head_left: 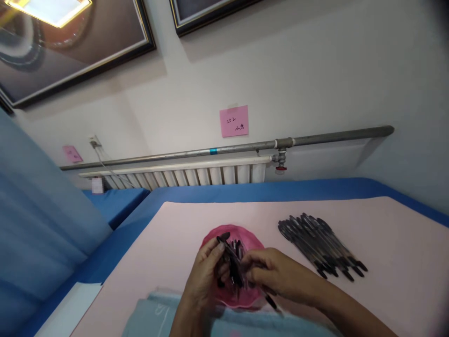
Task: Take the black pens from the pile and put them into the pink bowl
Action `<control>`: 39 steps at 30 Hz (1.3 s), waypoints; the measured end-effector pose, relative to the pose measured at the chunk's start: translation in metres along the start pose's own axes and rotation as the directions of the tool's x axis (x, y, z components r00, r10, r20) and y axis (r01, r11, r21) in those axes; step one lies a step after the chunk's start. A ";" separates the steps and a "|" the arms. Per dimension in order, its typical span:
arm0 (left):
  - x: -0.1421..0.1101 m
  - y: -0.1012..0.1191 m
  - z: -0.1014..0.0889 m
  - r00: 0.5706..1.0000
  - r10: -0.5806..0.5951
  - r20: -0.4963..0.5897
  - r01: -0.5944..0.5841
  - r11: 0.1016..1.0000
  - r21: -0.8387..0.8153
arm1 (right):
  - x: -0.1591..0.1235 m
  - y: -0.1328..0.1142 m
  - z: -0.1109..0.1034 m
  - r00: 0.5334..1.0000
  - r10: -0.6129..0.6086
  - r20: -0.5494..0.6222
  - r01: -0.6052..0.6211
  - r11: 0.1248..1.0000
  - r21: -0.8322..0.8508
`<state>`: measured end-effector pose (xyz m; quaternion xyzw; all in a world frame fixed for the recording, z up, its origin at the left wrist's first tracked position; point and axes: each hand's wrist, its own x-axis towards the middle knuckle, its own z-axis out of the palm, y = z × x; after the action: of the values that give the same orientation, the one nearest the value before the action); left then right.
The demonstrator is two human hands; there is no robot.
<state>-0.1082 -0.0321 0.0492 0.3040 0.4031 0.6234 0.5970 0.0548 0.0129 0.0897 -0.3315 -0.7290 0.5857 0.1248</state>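
My left hand (205, 269) is over the left side of a pink bowl (217, 230), its thumb and fingers closed on black pens (224, 238). On the other side of the bowl, my right hand (270, 271) pinches a pen, whose dark end (271, 302) sticks out below the hand. Between the hands, more pens (238, 248) with clear barrels lie in the bowl. The fingers partly cover them, and the exact number held is hidden. To the right, a row of black-capped clear pens (319, 245) lies side by side on the pink sheet (389, 243).
Light blue fabric (150, 318) lies at the near edge below the bowl. The sheet covers a blue padded surface (266, 191). A blue curtain (38, 234) hangs at left, with a white sheet (72, 309) near it. Behind are a radiator (196, 177) and pipe (245, 149).
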 end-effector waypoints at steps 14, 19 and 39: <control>0.007 0.014 -0.025 0.934 0.156 -0.321 -0.169 0.986 -0.013 | 0.005 0.007 -0.002 0.998 0.049 -0.045 -0.050 0.998 -0.042; 0.008 0.008 -0.027 0.939 0.204 -0.276 -0.086 0.918 0.387 | 0.006 0.005 -0.006 0.998 0.062 -0.032 -0.059 0.996 0.064; 0.003 0.003 -0.004 0.995 -0.020 -0.101 0.020 1.000 0.003 | 0.013 0.019 0.010 1.000 -0.006 0.011 0.004 0.978 0.210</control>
<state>-0.1130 -0.0296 0.0494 0.2693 0.4373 0.6312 0.5813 0.0460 0.0156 0.0662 -0.3111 -0.6646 0.6611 0.1564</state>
